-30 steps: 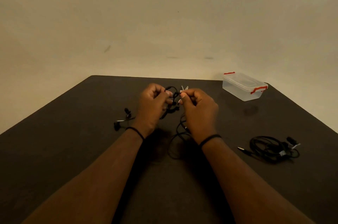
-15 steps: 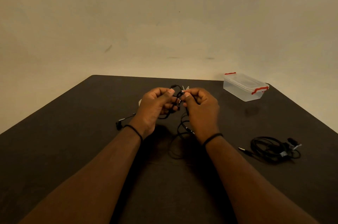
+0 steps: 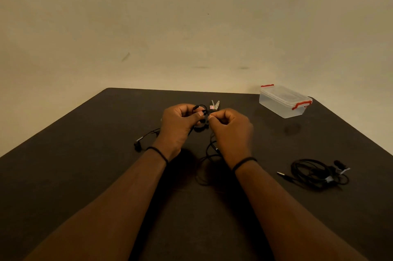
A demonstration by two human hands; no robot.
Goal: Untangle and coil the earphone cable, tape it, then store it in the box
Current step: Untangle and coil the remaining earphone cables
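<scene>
A thin black earphone cable [image 3: 209, 150], tangled, is pinched between the left hand [image 3: 179, 127] and right hand [image 3: 230, 131] above the dark table [image 3: 85, 175], slack trailing down. One taped coil [image 3: 314, 172] lies right; one clear red-clipped box [image 3: 284, 101] behind. Scissors [image 3: 214, 105] carry an unreadable label

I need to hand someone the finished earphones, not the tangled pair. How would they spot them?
On the dark table, look right of the right hand. The coiled earphones lie alone there, nearer than the clear box, bundled with pale tape.
</scene>
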